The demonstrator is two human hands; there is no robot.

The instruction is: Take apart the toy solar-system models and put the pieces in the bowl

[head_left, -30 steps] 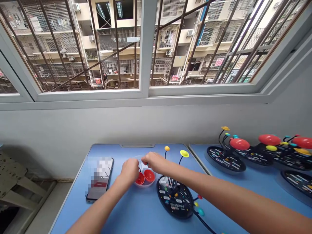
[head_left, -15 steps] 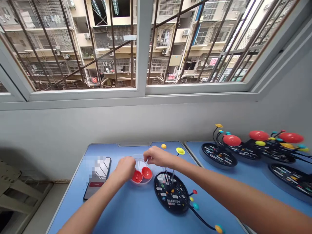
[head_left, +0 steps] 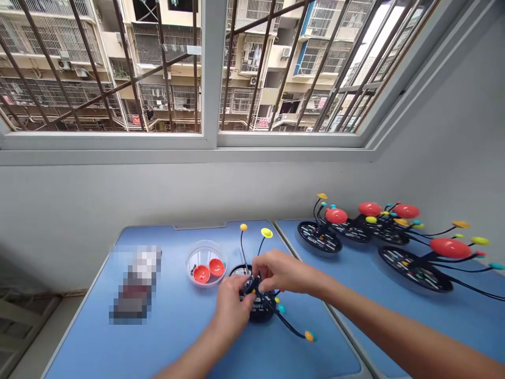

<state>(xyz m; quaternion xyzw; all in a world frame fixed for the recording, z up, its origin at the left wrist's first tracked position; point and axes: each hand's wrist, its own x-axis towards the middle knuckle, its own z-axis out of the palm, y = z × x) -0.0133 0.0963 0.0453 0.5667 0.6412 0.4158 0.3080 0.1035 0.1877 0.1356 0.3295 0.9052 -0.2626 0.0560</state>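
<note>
black planet-model base (head_left: 261, 314) sat on blue table (head_left: 189, 337), under both hands; left hand (head_left: 233, 301) left of hub (head_left: 251, 286), right hand (head_left: 282, 271) right, equally near. long rod (head_left: 290, 328) ran near-right. fingertips at hub, clamped or not: couldn't tell.

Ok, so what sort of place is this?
Probably an indoor workroom, perhaps in a school or home: blue tables side by side, several black-based models to the right, and a barred window facing another building.
</note>
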